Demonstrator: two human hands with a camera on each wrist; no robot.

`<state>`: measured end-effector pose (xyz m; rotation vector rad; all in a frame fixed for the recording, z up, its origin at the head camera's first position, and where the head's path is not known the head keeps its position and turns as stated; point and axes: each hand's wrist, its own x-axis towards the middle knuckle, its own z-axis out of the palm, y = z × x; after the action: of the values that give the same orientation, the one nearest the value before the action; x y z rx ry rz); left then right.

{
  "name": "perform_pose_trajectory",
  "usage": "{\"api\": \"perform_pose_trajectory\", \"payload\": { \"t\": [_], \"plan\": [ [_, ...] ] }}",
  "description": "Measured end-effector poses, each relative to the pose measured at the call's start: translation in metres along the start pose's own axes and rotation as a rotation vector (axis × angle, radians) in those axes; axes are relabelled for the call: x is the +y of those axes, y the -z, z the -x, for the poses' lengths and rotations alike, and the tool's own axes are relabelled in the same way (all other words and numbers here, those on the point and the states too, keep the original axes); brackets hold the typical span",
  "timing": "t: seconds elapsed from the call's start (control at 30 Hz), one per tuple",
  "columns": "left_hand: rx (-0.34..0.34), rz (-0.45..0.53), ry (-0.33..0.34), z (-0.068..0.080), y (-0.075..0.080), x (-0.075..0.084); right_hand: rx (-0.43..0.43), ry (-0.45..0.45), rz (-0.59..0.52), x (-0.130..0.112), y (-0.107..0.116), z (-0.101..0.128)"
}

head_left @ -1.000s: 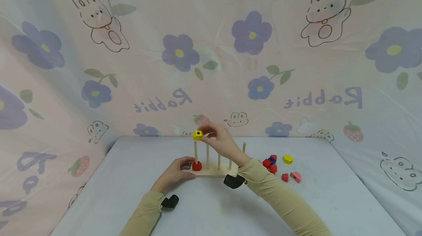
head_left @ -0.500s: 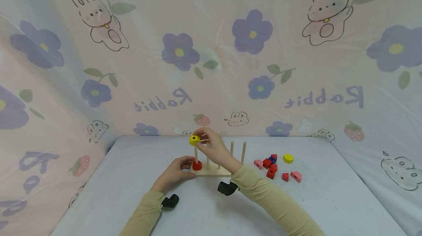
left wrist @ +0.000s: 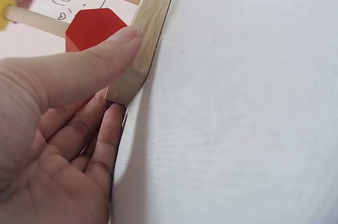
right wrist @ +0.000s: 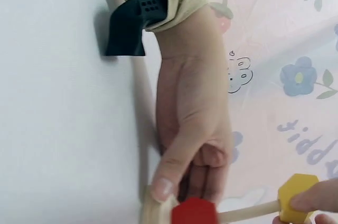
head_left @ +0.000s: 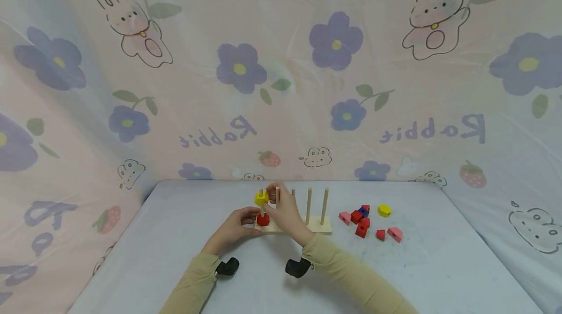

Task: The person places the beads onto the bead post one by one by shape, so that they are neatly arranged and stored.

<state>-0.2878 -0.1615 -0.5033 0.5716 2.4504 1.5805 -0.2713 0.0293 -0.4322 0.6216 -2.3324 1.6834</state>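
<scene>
The left hand (head_left: 231,230) grips the left end of the wooden peg stand (head_left: 319,226), thumb on top of the base and fingers curled under its corner; the left wrist view shows that thumb pressed on the base edge (left wrist: 150,28), which the head view cannot resolve. A red hexagon block (head_left: 263,219) sits at the foot of the leftmost peg (head_left: 261,192), touching the base. Higher on the same peg is the yellow hexagon block (head_left: 261,198), threaded partway down and well apart from the red one. It is a small flat-sided bead with a centre hole. The right hand (head_left: 284,211) pinches it with its fingertips, which hide much of it in the head view; the right wrist view cuts the block (right wrist: 298,197) and fingertips off at the lower right corner. Near the table's right side lie loose blocks (head_left: 362,220), red, pink, blue and yellow, too small to tell their shapes.
</scene>
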Motion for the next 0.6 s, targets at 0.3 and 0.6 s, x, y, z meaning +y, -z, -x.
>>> {"api": "perform_pose_trajectory", "payload": {
  "t": [0.3,0.6],
  "plan": [
    [0.015,0.030,-0.011,0.002,-0.001,-0.002,0.003,-0.061,0.019,0.026,-0.011,0.014],
    [0.004,0.058,-0.088,0.001,0.001,-0.005,0.017,-0.105,0.001,0.036,-0.016,0.019]
  ]
}}
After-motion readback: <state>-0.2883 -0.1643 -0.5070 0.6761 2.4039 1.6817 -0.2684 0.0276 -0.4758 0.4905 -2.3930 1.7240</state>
